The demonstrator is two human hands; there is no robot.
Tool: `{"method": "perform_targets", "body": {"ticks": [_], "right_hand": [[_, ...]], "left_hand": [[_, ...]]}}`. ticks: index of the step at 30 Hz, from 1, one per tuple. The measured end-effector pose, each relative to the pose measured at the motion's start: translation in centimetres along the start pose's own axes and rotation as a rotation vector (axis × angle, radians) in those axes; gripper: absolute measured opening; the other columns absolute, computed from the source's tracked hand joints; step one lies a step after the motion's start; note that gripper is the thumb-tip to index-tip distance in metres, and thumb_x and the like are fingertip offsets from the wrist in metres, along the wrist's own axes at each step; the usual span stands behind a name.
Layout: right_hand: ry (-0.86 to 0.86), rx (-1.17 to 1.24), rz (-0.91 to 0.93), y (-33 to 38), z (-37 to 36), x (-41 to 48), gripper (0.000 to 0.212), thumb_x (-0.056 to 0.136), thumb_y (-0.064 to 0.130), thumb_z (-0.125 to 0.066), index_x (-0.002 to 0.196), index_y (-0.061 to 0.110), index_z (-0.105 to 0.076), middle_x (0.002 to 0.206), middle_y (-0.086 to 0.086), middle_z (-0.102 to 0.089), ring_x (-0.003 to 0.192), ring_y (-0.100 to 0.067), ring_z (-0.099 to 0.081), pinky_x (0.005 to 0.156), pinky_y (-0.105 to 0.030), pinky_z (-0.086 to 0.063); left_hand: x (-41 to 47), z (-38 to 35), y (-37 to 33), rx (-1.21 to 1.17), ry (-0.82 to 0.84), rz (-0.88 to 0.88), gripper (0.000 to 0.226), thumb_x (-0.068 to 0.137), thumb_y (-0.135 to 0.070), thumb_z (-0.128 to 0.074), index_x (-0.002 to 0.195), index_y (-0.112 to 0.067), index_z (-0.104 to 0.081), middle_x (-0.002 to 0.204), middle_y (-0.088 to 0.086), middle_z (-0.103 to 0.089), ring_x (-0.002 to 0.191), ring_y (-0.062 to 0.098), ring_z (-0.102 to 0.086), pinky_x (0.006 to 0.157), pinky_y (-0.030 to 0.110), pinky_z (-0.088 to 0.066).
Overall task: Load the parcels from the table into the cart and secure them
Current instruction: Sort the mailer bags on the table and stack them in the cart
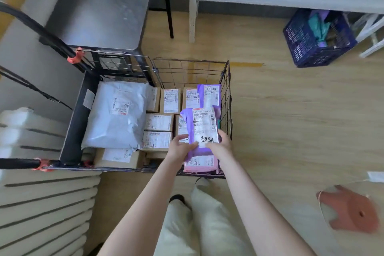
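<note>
Your left hand (180,148) and right hand (220,145) both hold the purple parcel (202,127). Each grips a near corner, thumb over the top face and fingers curled underneath. The parcel sits low over the 3 o'clock side of the cart (227,93), label up, inside the wire wall. You cannot tell whether its far end already rests on the load.

Loading looks well advanced. A large grey mailer bag (118,114) fills the 9 o'clock half of the cart. At least 5 cardboard boxes (171,100) lie packed flat from the middle to 12 o'clock, and another box (118,157) sits at 7 o'clock, partly under the bag. A second purple parcel (210,94) lies at 1 o'clock against the wire. A pink parcel (200,165) lies at 5 o'clock, under your wrists.

Judging by this, you are placing 1 of the later parcels. Its slot is on top of the boxes, between the second purple parcel and the pink one.

The steel table (99,6) stands at 11 o'clock beyond the cart. Only part of its top is in view, so you cannot tell how many parcels remain there.

Securing appears not yet done: no strap, net or lid shows across the top of the load. Lay this parcel flat so it stays below the rim.
</note>
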State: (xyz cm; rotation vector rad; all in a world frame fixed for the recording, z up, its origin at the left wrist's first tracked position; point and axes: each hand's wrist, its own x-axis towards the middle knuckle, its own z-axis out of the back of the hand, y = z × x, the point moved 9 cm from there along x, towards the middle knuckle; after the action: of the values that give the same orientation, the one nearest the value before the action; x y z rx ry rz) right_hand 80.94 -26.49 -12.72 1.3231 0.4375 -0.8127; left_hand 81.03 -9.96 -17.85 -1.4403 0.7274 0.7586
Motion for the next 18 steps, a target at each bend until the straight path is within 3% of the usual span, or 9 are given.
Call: {"method": "perform_targets", "body": {"ticks": [2, 4, 7, 10, 15, 18], "right_hand": [[-0.012, -0.018, -0.02, -0.3, -0.4, 1.9, 0.046, 0.078, -0.007, -0.057, 0.107, 0.029, -0.054, 0.089, 0.009, -0.062, 0.084, -0.015, -0.06, 0.071, -0.024, -0.049], [-0.041, -0.089, -0.017, -1.3, -0.9, 4.3, 0.044, 0.071, 0.002, -0.057, 0.109, 0.023, -0.06, 0.095, 0.004, -0.066, 0.085, -0.016, -0.064, 0.066, -0.024, -0.052], [-0.064, -0.247, -0.006, -5.2, -2.0, 9.1, 0.061, 0.06, 0.023, -0.058, 0.121, 0.019, -0.055, 0.118, -0.007, -0.062, 0.106, -0.027, -0.062, 0.086, -0.043, -0.055], [-0.067, -0.331, -0.018, -4.5, -3.1, 8.7, 0.075, 0.078, 0.015, -0.064, 0.147, 0.011, -0.034, 0.147, -0.011, -0.039, 0.134, -0.027, -0.042, 0.107, -0.045, -0.04], [-0.06, -0.326, -0.04, -6.3, -4.5, 10.3, 0.057, 0.095, 0.006, -0.049, 0.149, 0.013, -0.034, 0.16, -0.003, -0.018, 0.149, -0.017, -0.013, 0.12, -0.034, -0.018], [-0.11, -0.289, -0.035, -8.0, -4.5, 11.9, 0.055, 0.096, -0.002, -0.042, 0.148, 0.013, -0.036, 0.161, 0.001, -0.017, 0.149, -0.014, -0.008, 0.116, -0.028, -0.02]], "left_hand": [[1.6, -0.7, 0.3, -0.005, -0.007, 0.033, 0.051, 0.08, -0.009, -0.076, 0.122, -0.016, -0.047, 0.076, 0.024, -0.061, 0.052, 0.022, -0.046, 0.05, 0.029, -0.036], [3.5, -0.9, 0.5, -0.004, -0.021, 0.051, 0.051, 0.08, -0.007, -0.076, 0.12, -0.019, -0.047, 0.077, 0.023, -0.064, 0.047, 0.02, -0.044, 0.049, 0.028, -0.037], [6.7, -1.1, 1.3, 0.062, -0.031, 0.073, 0.055, 0.079, -0.008, -0.077, 0.123, -0.018, -0.046, 0.058, 0.011, -0.063, 0.043, 0.017, -0.044, 0.046, 0.025, -0.038], [9.4, -1.5, 2.3, 0.132, -0.019, 0.079, 0.055, 0.08, -0.007, -0.075, 0.127, -0.014, -0.046, 0.046, 0.007, -0.052, 0.036, 0.013, -0.043, 0.045, 0.024, -0.035], [13.3, -2.9, 3.6, 0.178, -0.003, 0.104, 0.051, 0.08, -0.004, -0.074, 0.122, -0.019, -0.051, 0.073, 0.008, -0.057, 0.038, 0.008, -0.047, 0.041, 0.021, -0.035], [15.3, -3.7, 4.2, 0.179, 0.015, 0.102, 0.051, 0.079, -0.002, -0.074, 0.119, -0.025, -0.051, 0.096, 0.014, -0.061, 0.047, 0.008, -0.057, 0.042, 0.019, -0.04]]}}
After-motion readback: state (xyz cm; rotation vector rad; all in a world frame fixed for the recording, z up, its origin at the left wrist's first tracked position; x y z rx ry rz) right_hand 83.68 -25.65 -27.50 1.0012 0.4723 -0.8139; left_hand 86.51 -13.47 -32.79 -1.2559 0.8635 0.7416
